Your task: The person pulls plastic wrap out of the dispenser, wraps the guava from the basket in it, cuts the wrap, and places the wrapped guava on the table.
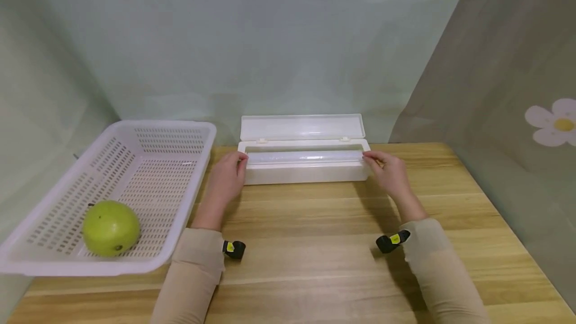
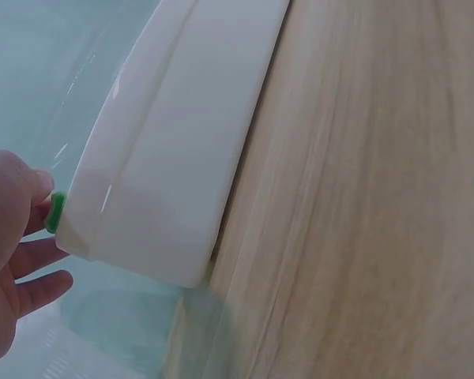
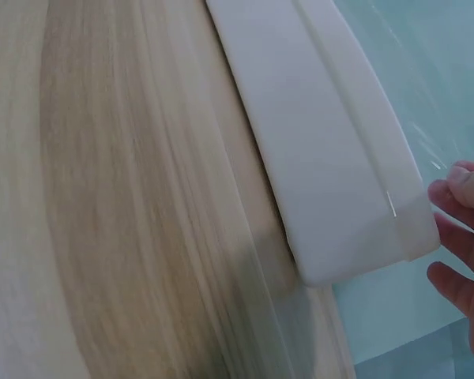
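A long white cling film dispenser [image 1: 306, 173] lies along the back of the table, its hinged lid [image 1: 302, 127] swung up behind it. Clear cling film [image 1: 306, 156] stretches across its top from one end to the other. My left hand [image 1: 228, 176] pinches the film at the left end between thumb and fingertips. At the opposite end my right hand [image 1: 388, 170] pinches it the same way. In the left wrist view, a small green piece [image 2: 55, 212] shows beside the thumb at the dispenser's edge. Light glints on the film in both wrist views.
A white plastic basket [image 1: 208, 164] with slotted sides stands left of my left arm. Inside it sits a round green fruit [image 1: 110, 228]. Grey-green sheeting [image 1: 288, 54] rises behind the wooden table [image 1: 306, 264], and a flower-printed sheet [image 1: 508, 129] hangs on the right.
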Tool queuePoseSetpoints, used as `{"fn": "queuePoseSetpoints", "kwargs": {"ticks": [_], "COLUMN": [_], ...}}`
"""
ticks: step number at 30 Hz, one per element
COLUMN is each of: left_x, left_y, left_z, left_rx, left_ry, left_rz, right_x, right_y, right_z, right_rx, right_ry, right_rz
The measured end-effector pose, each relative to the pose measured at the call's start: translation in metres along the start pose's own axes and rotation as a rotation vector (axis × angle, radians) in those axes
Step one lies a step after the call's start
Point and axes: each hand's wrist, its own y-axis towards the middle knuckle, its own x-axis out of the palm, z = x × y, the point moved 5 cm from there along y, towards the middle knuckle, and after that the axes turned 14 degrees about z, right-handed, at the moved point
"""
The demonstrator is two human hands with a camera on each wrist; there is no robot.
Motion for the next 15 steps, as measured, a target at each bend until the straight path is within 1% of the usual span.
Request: {"fn": "queuePoseSetpoints", "kwargs": {"ticks": [4, 9, 12, 15], "left_x": [-0.0003, 0.0030, 0.0047, 0.0048], "left_y": [0.0015, 0.0016, 0.0010, 0.0003], "left_z": [0.0015, 0.0000, -0.0010, -0.0007], "left_rx": [-0.012, -0.057, -0.073, -0.073], "left_ry": [0.033, 0.083, 0.095, 0.094], "left_rz": [-0.015, -0.064, -0.085, -0.089], "right_x": [-0.0010, -0.0006, -0.0004, -0.0004], "right_y": [0.0015, 0.0015, 0.0011, 0.0011], "right_z": [-0.0002, 0.0011, 0.0018, 0.0020], "right_rx": [0.001, 0.023, 0.029, 0.031], "right_ry": [-0.002, -0.002, -0.005, -0.006], "right_rz": [-0.010, -0.025, -0.037, -0.050]}}
